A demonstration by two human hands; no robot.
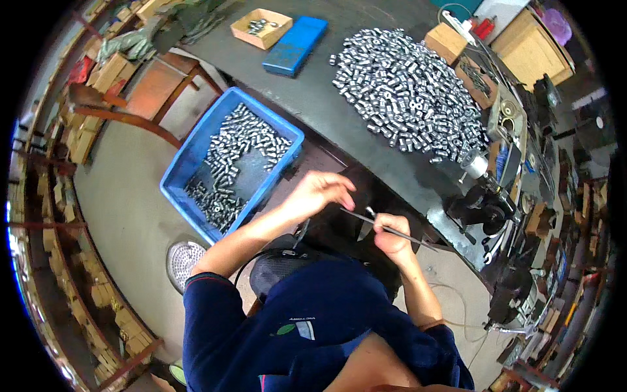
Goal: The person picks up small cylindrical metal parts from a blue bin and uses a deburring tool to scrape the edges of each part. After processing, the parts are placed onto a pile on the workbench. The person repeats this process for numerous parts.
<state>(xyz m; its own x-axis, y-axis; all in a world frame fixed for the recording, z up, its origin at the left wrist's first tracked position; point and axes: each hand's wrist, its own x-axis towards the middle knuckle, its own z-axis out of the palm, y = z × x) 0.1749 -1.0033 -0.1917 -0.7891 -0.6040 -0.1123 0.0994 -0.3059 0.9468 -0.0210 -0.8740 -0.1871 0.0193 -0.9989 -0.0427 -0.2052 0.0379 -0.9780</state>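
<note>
My right hand (393,236) is closed around a slim, dark, file-like metal rod (413,241), which slants across my lap and tapers at its right end. A small shiny metal piece (370,211) shows at the fingertips of that hand; how it is held is hard to make out. My left hand (320,196) hovers by the rod's other end, fingers loosely bent and apart, with nothing visible in them. Left of it stands a blue plastic bin (175,178) holding many small shiny metal cylinders (245,134).
A big pile of metal cylinders (411,98) covers part of the dark workbench (313,98). Behind are a blue case (296,46) and an open carton (261,27) with a few parts. A black clamping device (486,202) sits at right, a wooden chair (153,91) at left.
</note>
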